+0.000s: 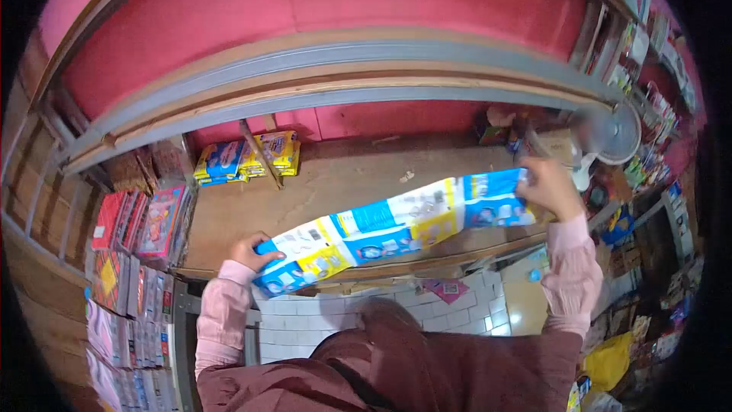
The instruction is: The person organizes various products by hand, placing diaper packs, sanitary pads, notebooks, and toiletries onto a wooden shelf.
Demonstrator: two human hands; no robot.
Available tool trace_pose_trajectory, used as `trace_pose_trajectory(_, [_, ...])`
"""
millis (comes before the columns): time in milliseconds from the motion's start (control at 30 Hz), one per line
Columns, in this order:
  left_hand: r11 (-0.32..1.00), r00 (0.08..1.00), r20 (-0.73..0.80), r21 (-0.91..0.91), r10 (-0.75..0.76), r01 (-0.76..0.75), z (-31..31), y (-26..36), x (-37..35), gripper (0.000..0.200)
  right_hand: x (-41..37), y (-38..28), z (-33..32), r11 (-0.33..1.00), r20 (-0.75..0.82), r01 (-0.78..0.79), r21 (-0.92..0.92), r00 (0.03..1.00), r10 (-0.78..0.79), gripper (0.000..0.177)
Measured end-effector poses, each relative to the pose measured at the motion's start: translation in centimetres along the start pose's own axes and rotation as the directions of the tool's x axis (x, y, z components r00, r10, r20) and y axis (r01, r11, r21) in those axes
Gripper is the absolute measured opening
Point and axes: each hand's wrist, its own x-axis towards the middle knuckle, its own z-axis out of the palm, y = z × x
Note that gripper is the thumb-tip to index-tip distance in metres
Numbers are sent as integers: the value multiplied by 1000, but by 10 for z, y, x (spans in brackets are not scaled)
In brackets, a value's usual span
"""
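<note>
A long strip of joined blue, white and yellow packets (pixel 374 230) is stretched out in the air over the front edge of a wooden shelf (pixel 335 175). My left hand (pixel 248 252) pinches its left end, thumb on top. The right end is gripped by my right hand (pixel 550 189), held higher, so the strip slants up to the right. Behind it, at the shelf's back left, lie blue and yellow packs (pixel 250 157) in stacks.
Stacked books or boxes (pixel 126 290) fill the left side. A fan (pixel 616 131) stands at the right, near a cardboard box (pixel 555 145). A yellow bag (pixel 608 362) is low at the right. Grey metal rails (pixel 343 61) cross above the shelf.
</note>
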Motion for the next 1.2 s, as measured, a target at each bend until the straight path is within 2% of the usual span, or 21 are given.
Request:
trace_pose_trajectory(33, [999,996,71,-11,-44,45,-9,2,12,44,8,23,32,998,69,-1,61,998,-3,25])
trace_pose_trajectory(100, [978,967,229,198,-113,67,-21,-5,46,47,27,69,112,986,268,-43,158,963,-1,31])
trace_pose_trajectory(133, [953,944,292,297,-155,65,-20,-9,62,49,37,94,157,979,327,29,202,940,-96,39])
trace_pose_trajectory(167, [921,940,261,373,-222,114,-14,-9,74,48,44,119,216,950,365,68,306,913,-183,46])
trace_pose_trajectory(233, [836,920,182,504,-346,215,2,-20,95,48,42,116,256,948,446,-96,303,894,-52,56])
trace_pose_trajectory(267, [741,912,197,655,-359,150,10,-37,104,56,42,119,274,948,515,-166,270,857,4,58])
trace_pose_trajectory(300, [723,931,114,664,-347,189,20,-56,101,58,39,122,291,945,580,-234,227,812,62,59])
trace_pose_trajectory(400, [677,960,-124,686,-251,266,49,-87,66,68,8,147,332,962,633,-246,122,766,116,65])
trace_pose_trajectory(500, [579,943,0,789,-332,204,60,-215,62,73,-27,156,340,941,437,-291,176,879,190,61])
trace_pose_trajectory(533, [665,908,-62,660,-415,349,64,-235,58,73,-37,165,351,864,445,-371,342,873,199,58])
trace_pose_trajectory(600, [725,789,-143,323,-598,608,65,-259,43,73,-50,186,379,609,468,-483,629,861,200,53])
trace_pose_trajectory(700, [864,853,-139,-103,-502,492,81,-247,47,72,-46,177,364,375,446,-514,772,857,258,54])
trace_pose_trajectory(733, [809,793,-277,84,-542,582,84,-246,51,67,-39,172,353,387,439,-502,773,865,243,55])
trace_pose_trajectory(800, [956,891,-348,-69,-290,284,115,-312,67,62,-13,147,320,412,425,-478,776,878,219,59])
trace_pose_trajectory(833, [984,904,-397,-132,-161,117,124,-337,73,60,0,128,303,398,375,-427,812,904,205,59])
trace_pose_trajectory(867, [885,900,-251,-402,-355,237,114,-282,68,61,13,105,286,383,326,-377,843,926,192,59])
trace_pose_trajectory(1000, [875,883,-224,-366,-413,317,100,-234,73,60,55,-31,221,397,218,-248,884,969,119,59])
trace_pose_trajectory(1067, [835,909,-219,-512,-353,201,91,-242,74,60,62,-83,247,527,156,-153,836,987,39,57])
trace_pose_trajectory(1100, [802,917,-228,-581,-326,141,85,-247,74,60,66,-117,257,510,153,-129,850,988,-5,58])
trace_pose_trajectory(1133, [782,916,-158,-586,-368,213,77,-251,74,62,68,-150,268,491,148,-104,865,988,-52,59])
trace_pose_trajectory(1200, [740,941,-193,-667,-279,82,61,-224,69,62,66,-194,306,597,229,-126,792,968,-99,59])
